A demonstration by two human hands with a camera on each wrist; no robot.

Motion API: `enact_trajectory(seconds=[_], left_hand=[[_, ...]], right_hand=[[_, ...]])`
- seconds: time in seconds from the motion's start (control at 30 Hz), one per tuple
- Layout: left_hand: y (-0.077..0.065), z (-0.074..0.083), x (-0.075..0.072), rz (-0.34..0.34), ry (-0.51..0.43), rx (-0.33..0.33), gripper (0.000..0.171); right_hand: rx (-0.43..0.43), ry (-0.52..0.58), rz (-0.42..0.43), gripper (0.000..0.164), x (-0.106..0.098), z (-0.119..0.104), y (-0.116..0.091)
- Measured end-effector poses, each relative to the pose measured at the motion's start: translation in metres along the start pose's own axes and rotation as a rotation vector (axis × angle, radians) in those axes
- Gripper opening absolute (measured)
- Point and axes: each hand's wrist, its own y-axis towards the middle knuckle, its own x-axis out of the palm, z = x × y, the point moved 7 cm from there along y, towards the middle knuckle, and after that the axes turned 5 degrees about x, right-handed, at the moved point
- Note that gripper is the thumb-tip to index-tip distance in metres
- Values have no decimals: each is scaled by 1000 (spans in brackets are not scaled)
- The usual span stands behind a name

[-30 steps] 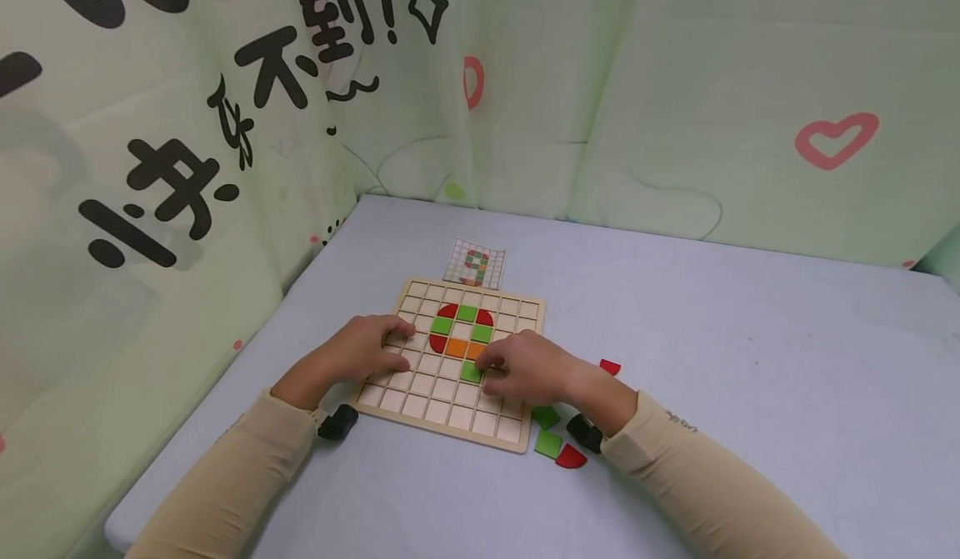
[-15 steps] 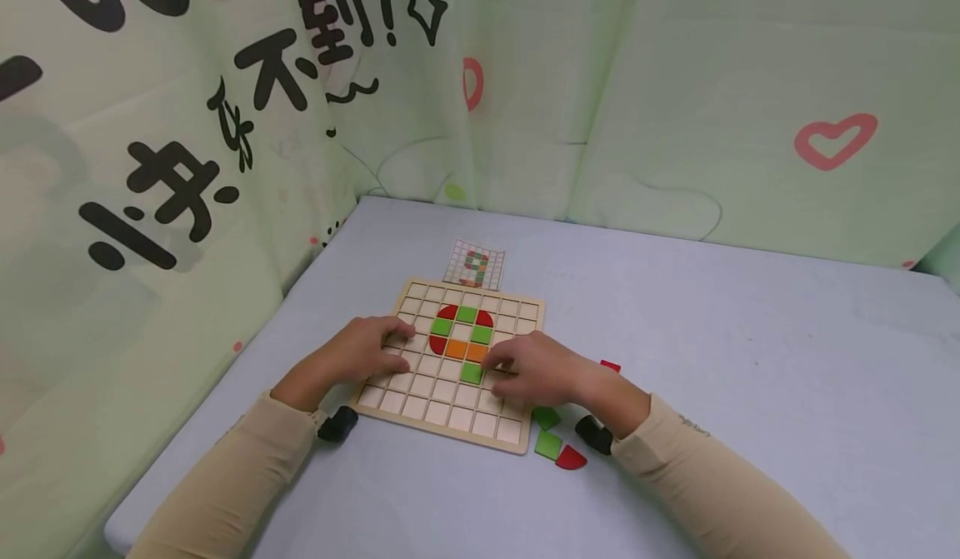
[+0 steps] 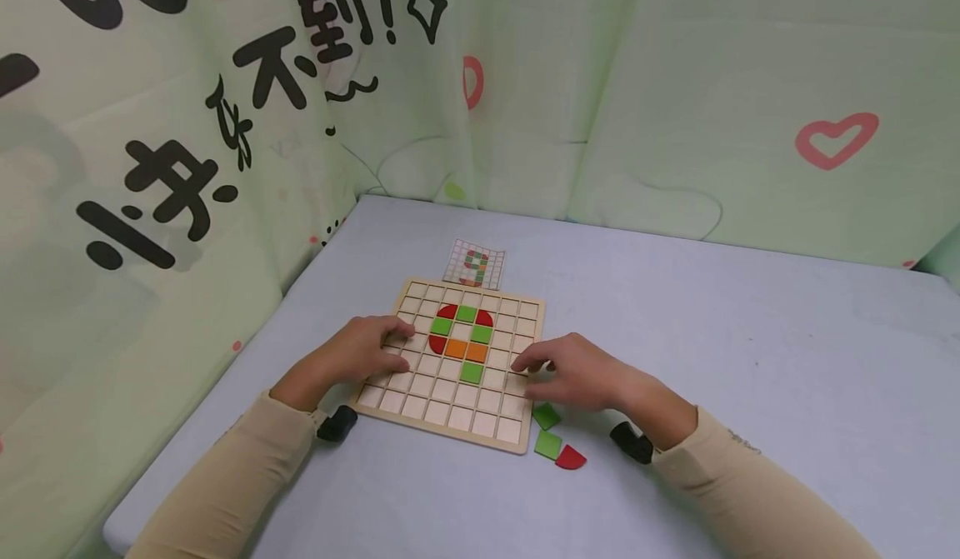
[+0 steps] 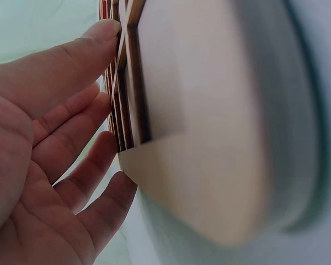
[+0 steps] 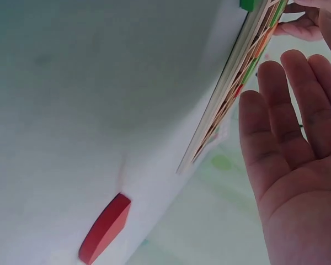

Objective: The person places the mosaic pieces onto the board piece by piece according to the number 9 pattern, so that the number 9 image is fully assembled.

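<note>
A wooden grid board lies on the table. Red quarter-round tiles, green square tiles and two orange tiles sit in its cells. My left hand rests at the board's left edge; in the left wrist view its fingertips touch the rim and grid. Over the right edge hovers my right hand, holding nothing, its fingers loosely extended in the right wrist view. Just below that hand are two loose green tiles and a red quarter-round.
Behind the board lies a small printed card with a coloured grid pattern. Another red quarter-round shows on the table in the right wrist view; the right hand hides it in the head view. A printed curtain hangs behind the table.
My right hand has drawn away to the right from the lower green tile, which stays in its cell. My left hand has kept its place.
</note>
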Motion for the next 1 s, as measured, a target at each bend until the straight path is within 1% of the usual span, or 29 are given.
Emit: enact_trajectory(seconds=[0.3,0.53,0.63,0.83,1.0], left_hand=[[0,-1,0,2,4,7,47],[0,-1,0,2,-2,-2,47],[0,-1,0,1,0,-5,47],[0,-1,1,-1,7,-4,47],[0,0,0,0,7,4,47]], right_hand=[[-23,-44,32,30,-3,9,-12],[11,-48,8,30,0,13,-16],[-1,-52,5,30,1,13,-17],[6,-66,-8,27,4,13,-18],[-21,-117,-15,22,5,13,-17]])
